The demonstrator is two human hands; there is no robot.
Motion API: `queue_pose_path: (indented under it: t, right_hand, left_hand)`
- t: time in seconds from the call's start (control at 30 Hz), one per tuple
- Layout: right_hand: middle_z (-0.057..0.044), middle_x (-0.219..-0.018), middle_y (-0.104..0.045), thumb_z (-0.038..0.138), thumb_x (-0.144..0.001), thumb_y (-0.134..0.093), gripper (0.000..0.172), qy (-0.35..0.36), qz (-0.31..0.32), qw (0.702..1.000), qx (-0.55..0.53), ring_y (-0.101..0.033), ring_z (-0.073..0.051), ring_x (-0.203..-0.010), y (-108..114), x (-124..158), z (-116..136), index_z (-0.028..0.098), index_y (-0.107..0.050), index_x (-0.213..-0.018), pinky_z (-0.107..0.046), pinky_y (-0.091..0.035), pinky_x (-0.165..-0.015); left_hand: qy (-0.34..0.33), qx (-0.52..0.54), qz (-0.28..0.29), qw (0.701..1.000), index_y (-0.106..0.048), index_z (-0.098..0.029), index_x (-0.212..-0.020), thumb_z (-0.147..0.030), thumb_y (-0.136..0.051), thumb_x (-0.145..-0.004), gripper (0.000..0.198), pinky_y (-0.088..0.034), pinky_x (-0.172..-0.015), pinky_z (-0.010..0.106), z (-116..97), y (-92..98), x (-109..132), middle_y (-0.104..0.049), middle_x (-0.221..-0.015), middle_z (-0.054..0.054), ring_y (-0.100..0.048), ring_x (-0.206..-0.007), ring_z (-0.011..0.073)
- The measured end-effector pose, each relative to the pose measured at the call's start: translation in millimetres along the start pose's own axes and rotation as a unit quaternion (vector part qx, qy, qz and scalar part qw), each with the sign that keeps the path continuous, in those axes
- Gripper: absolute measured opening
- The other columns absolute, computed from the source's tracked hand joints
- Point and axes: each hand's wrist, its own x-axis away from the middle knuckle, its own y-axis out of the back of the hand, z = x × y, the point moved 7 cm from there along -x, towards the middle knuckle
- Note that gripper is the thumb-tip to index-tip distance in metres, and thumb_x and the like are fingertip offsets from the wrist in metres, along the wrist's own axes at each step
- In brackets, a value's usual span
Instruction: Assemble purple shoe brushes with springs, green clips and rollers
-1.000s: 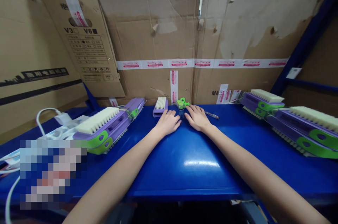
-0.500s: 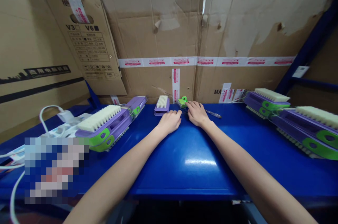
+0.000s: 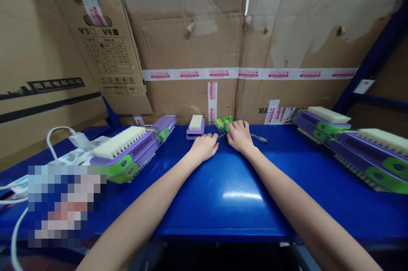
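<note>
My right hand (image 3: 239, 135) has its fingers closed on a small green part (image 3: 228, 122) near the back of the blue table. Just left of it lies another green piece (image 3: 219, 124) with a clear edge. Small dark bits, too tiny to make out, lie between my hands. My left hand (image 3: 205, 146) rests on the table with its fingers curled together; whatever they hold, if anything, is hidden. Behind it sits a small purple block with white bristles (image 3: 195, 126). A screwdriver (image 3: 259, 138) lies right of my right hand.
Purple and green brush units stand at the left (image 3: 129, 152) and the right (image 3: 366, 147) of the blue table (image 3: 223, 203). White cables and a plug (image 3: 79, 141) lie at far left. Cardboard sheets (image 3: 191, 41) wall off the back.
My right hand has drawn slightly right with one green part, which now stands apart from the other green piece. My left hand has hardly moved.
</note>
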Motion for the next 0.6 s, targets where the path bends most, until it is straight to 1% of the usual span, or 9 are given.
queue_pose_path:
  t: [0.1, 0.2, 0.3, 0.37, 0.43, 0.53, 0.6]
  right_hand:
    - [-0.016, -0.107, -0.059, 0.021, -0.085, -0.040, 0.039, -0.038, -0.010, 0.999, -0.005, -0.043, -0.030, -0.104, -1.8, 1.1, -7.0, 0.012, -0.057, -0.119, -0.045, -0.025, -0.096]
    - [-0.016, -0.112, -0.058, 0.027, -0.088, -0.039, 0.038, -0.072, 0.016, 0.997, -0.027, -0.043, -0.030, -0.107, -11.5, 2.1, -14.2, 0.015, -0.057, -0.118, -0.046, -0.028, -0.094]
    - [-0.015, -0.116, -0.057, 0.029, -0.088, -0.039, 0.036, -0.089, 0.032, 0.995, -0.040, -0.043, -0.031, -0.109, -17.6, 2.6, -18.2, 0.017, -0.059, -0.115, -0.048, -0.028, -0.095]
    - [-0.016, -0.117, -0.056, 0.028, -0.088, -0.039, 0.036, -0.089, 0.025, 0.995, -0.041, -0.043, -0.031, -0.110, -17.4, 2.3, -18.8, 0.017, -0.059, -0.115, -0.048, -0.028, -0.096]
    - [-0.017, -0.125, -0.053, 0.028, -0.087, -0.041, 0.038, -0.079, 0.026, 0.996, -0.040, -0.042, -0.031, -0.115, -17.4, 1.8, -17.5, 0.016, -0.057, -0.120, -0.048, -0.029, -0.097]
    - [-0.016, -0.140, -0.041, 0.031, -0.086, -0.044, 0.048, -0.058, 0.051, 0.996, -0.041, -0.036, -0.033, -0.124, -20.8, 1.0, -14.8, 0.019, -0.047, -0.133, -0.050, -0.028, -0.098]
    - [-0.015, -0.143, -0.039, 0.031, -0.087, -0.044, 0.051, -0.053, 0.065, 0.995, -0.048, -0.034, -0.033, -0.126, -22.9, 0.7, -14.5, 0.022, -0.043, -0.137, -0.051, -0.027, -0.099]
  left_hand:
    - [-0.003, 0.000, 0.001, 1.000, -0.052, -0.015, -0.106, -0.032, -0.038, -0.092, 0.025, -0.050, -0.068, 0.032, -0.4, 0.3, 0.0, -0.064, -0.096, 0.011, -0.065, -0.088, 0.0246]
    - [-0.004, 0.002, 0.001, 1.000, -0.052, -0.015, -0.107, -0.032, -0.038, -0.092, 0.026, -0.050, -0.067, 0.033, -0.3, 0.6, -0.1, -0.063, -0.096, 0.011, -0.065, -0.087, 0.0251]
    - [0.002, 0.005, 0.009, 1.000, -0.052, -0.015, -0.107, -0.032, -0.038, -0.092, 0.026, -0.050, -0.068, 0.034, 0.5, -0.2, -0.3, -0.063, -0.097, 0.012, -0.065, -0.088, 0.0257]
    - [0.004, 0.006, 0.012, 1.000, -0.052, -0.015, -0.107, -0.031, -0.038, -0.092, 0.026, -0.050, -0.069, 0.034, 0.7, -0.5, -0.4, -0.063, -0.098, 0.013, -0.064, -0.089, 0.0259]
    - [0.005, 0.007, 0.011, 1.000, -0.052, -0.015, -0.107, -0.031, -0.038, -0.092, 0.027, -0.050, -0.069, 0.034, 0.8, -0.5, -0.6, -0.063, -0.098, 0.013, -0.064, -0.089, 0.0260]
    - [0.004, 0.008, 0.009, 1.000, -0.052, -0.015, -0.108, -0.032, -0.038, -0.092, 0.027, -0.050, -0.069, 0.034, 0.7, -0.3, -0.7, -0.063, -0.097, 0.012, -0.065, -0.089, 0.0261]
    - [0.003, 0.007, 0.007, 1.000, -0.052, -0.015, -0.108, -0.032, -0.038, -0.092, 0.027, -0.050, -0.068, 0.034, 0.5, 0.1, -0.8, -0.063, -0.097, 0.012, -0.065, -0.088, 0.0261]
